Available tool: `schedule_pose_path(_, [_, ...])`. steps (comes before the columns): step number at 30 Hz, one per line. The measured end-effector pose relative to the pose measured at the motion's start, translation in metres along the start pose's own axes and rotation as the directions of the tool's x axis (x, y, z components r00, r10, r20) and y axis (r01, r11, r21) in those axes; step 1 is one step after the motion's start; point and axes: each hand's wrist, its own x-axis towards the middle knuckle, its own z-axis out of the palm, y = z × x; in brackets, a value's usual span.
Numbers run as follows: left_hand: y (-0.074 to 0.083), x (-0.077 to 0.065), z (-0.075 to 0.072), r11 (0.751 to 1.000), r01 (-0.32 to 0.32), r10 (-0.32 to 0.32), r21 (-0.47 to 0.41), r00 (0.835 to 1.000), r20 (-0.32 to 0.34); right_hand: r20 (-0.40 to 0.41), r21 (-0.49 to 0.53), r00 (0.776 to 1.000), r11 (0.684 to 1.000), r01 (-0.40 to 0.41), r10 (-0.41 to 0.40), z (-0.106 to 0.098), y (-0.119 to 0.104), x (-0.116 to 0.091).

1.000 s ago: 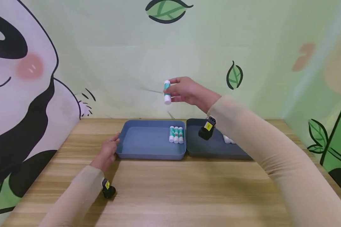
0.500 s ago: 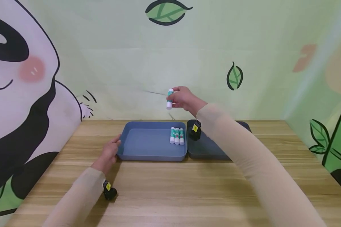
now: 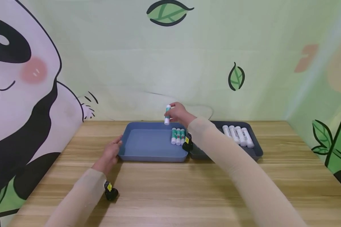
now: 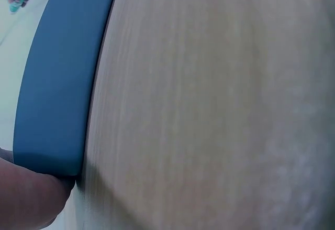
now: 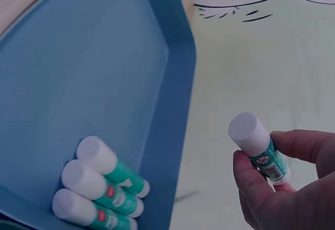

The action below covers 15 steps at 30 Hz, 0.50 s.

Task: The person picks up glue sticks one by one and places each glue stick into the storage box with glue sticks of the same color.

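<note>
My right hand pinches a glue stick between thumb and fingers, above the back right part of the blue tray. The stick has white ends and a green label with a barcode, and tilts in the right wrist view. Three similar glue sticks lie side by side at that tray's right end. My left hand rests against the tray's left end, its fingertips at the rim. In the left wrist view, part of a finger shows by the tray's corner.
A dark grey tray stands right against the blue one, with several white tubes lying in it, partly behind my right sleeve. Both trays sit on a wooden table, near its back edge. Behind is a printed wall.
My right hand has come down toward the blue tray with the glue stick, and the right forearm has shifted left, uncovering the white tubes. The left hand stays at the tray's end.
</note>
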Motion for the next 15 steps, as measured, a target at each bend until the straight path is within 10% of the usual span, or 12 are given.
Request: schedule_pose_path(15, [0.001,0.000,0.001,0.999,0.040,-0.039,0.018,0.999,-0.024,0.000,-0.266,0.999,0.963,-0.050,0.052,0.006,0.044,0.006])
